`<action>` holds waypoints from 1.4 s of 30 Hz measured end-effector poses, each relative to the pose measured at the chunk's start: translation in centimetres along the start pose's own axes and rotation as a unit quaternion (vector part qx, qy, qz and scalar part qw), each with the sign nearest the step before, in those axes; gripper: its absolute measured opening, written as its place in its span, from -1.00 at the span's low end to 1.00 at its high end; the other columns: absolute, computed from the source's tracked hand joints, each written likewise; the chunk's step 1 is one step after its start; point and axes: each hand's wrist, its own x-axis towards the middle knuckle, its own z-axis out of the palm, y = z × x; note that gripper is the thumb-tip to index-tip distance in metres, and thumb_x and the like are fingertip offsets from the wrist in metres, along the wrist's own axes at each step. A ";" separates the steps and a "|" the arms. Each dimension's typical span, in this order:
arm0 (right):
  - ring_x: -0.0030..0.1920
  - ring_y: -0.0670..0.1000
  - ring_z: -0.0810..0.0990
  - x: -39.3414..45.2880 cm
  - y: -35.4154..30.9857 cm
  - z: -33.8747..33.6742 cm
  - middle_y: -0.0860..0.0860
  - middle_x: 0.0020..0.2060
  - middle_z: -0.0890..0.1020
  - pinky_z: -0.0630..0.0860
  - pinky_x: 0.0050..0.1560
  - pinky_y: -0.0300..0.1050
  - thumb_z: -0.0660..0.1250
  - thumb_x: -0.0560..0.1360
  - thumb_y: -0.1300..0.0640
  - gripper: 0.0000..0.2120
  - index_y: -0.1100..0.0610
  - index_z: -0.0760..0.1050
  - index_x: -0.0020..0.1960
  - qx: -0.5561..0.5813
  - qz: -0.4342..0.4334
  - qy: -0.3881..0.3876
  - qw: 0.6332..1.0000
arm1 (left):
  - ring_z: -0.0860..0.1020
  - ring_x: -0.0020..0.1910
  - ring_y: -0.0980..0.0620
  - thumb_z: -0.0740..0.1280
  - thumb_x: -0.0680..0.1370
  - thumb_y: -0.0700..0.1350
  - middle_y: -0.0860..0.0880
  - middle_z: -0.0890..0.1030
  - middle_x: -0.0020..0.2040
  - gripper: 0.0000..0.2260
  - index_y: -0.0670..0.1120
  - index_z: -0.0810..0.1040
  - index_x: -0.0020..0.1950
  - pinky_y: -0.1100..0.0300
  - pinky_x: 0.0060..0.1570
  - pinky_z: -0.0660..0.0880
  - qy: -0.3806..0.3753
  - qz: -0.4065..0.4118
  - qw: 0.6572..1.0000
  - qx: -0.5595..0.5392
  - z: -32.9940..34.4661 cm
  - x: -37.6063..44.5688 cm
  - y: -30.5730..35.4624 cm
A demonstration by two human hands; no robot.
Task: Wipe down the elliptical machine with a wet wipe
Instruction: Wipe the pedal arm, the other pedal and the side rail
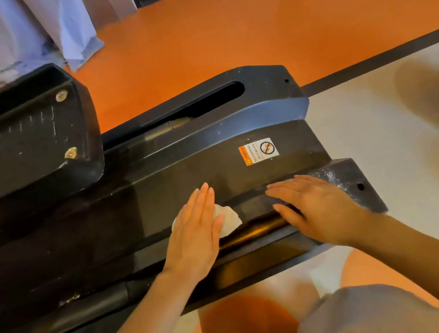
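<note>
The black base of the elliptical machine (pixel 175 171) runs across the view from lower left to right. My left hand (pixel 195 229) lies flat on its glossy top and presses a white wet wipe (pixel 228 218) down with straight fingers; part of the wipe sticks out to the right of the hand. My right hand (pixel 316 207) rests flat on the base near its right end, fingers straight and pointing left, holding nothing. A warning sticker (pixel 258 151) sits on the cover just above both hands.
A black foot pedal (pixel 26 139) rises at the left above the base. A slotted rail cover (pixel 206 105) runs behind. Orange floor (pixel 225 34) lies beyond, pale floor (pixel 389 130) to the right. Blue cloth (pixel 20 33) hangs at top left. My knees are at the bottom.
</note>
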 end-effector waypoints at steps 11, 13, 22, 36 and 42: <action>0.05 -0.05 0.67 -0.2 3.5 -2.5 -0.05 0.07 0.69 0.46 0.20 -0.08 0.08 0.58 -0.06 -0.60 0.05 0.62 0.17 -0.013 0.004 -0.049 0.999 | 0.35 0.48 -0.13 -0.02 0.68 0.05 -0.17 0.36 0.51 -0.49 -0.22 0.33 0.51 -0.06 0.38 0.41 -0.020 0.024 0.998 0.051 3.1 2.7 2.9; 0.06 -0.03 0.67 0.0 4.1 -1.9 -0.02 0.08 0.69 0.51 0.20 -0.02 0.08 0.57 -0.04 -0.60 0.07 0.61 0.18 -0.021 0.005 -0.052 0.998 | 0.38 0.46 -0.14 -0.02 0.67 0.06 -0.17 0.38 0.49 -0.48 -0.21 0.36 0.50 -0.07 0.37 0.41 -0.015 0.033 0.997 0.068 3.9 3.0 3.2; 0.08 0.01 0.67 0.1 6.7 -0.9 -0.01 0.13 0.67 0.42 0.26 0.02 0.10 0.56 -0.03 -0.60 0.07 0.61 0.20 -0.036 0.020 -0.037 0.998 | 0.33 0.50 -0.11 -0.11 0.72 0.04 -0.14 0.33 0.53 -0.53 -0.17 0.20 0.54 -0.14 0.34 0.42 0.061 0.080 0.995 -0.004 5.1 3.2 6.1; 0.00 0.11 0.69 -1.7 19.2 -1.7 0.05 0.09 0.69 0.33 0.25 0.02 0.18 0.57 0.00 -0.67 0.10 0.61 0.20 -0.073 -0.035 -0.011 0.997 | 0.33 0.50 -0.10 -0.18 0.72 0.07 -0.17 0.35 0.51 -0.45 -0.23 0.31 0.52 -0.07 0.46 0.30 0.090 0.062 0.987 0.115 8.6 7.2 15.8; 0.06 0.10 0.69 -2.6 20.9 -2.4 0.03 0.12 0.68 0.31 0.25 0.02 0.21 0.57 0.01 -0.67 0.09 0.61 0.22 -0.044 -0.046 -0.015 0.998 | 0.36 0.47 -0.12 -0.02 0.67 0.06 -0.19 0.38 0.49 -0.48 -0.22 0.38 0.49 -0.02 0.49 0.21 0.080 0.043 0.983 0.162 8.4 6.9 17.6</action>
